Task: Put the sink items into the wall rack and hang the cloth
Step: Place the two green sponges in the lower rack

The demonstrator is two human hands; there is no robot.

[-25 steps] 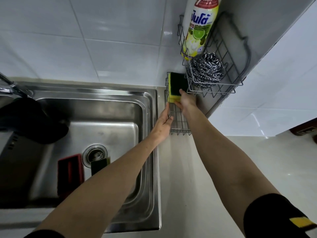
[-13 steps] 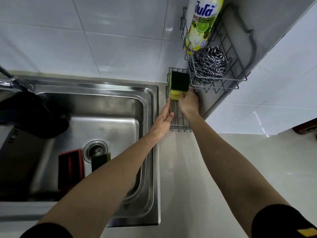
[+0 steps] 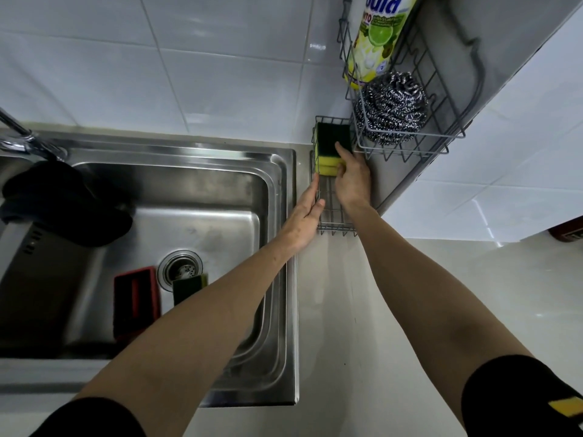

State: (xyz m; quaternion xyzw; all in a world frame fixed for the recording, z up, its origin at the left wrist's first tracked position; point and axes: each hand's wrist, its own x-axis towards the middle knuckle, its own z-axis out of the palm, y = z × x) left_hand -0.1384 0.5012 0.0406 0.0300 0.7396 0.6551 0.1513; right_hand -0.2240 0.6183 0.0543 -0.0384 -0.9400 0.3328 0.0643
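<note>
Two yellow sponges with dark green tops (image 3: 331,149) are stacked at the far end of the lower wire rack (image 3: 334,227). My right hand (image 3: 351,176) rests on them, fingers on the top and front. My left hand (image 3: 304,216) lies flat against the rack's left side, holding nothing. In the sink (image 3: 280,310) remain a red-and-black scrubber (image 3: 135,298), a green-and-yellow sponge (image 3: 189,287) by the drain, and a black cloth (image 3: 63,203) draped at the left. The upper rack basket (image 3: 413,146) holds a steel-wool ball (image 3: 391,110) and a dish-soap bottle (image 3: 375,39).
A tap (image 3: 19,137) juts in at the far left above the cloth. White tiles cover the wall behind. A pale counter (image 3: 362,326) runs to the right of the sink, under my right forearm.
My right hand slid over the sponges and pressed them toward the rack's far end. The camera dipped closer; my left hand stayed against the rack's side.
</note>
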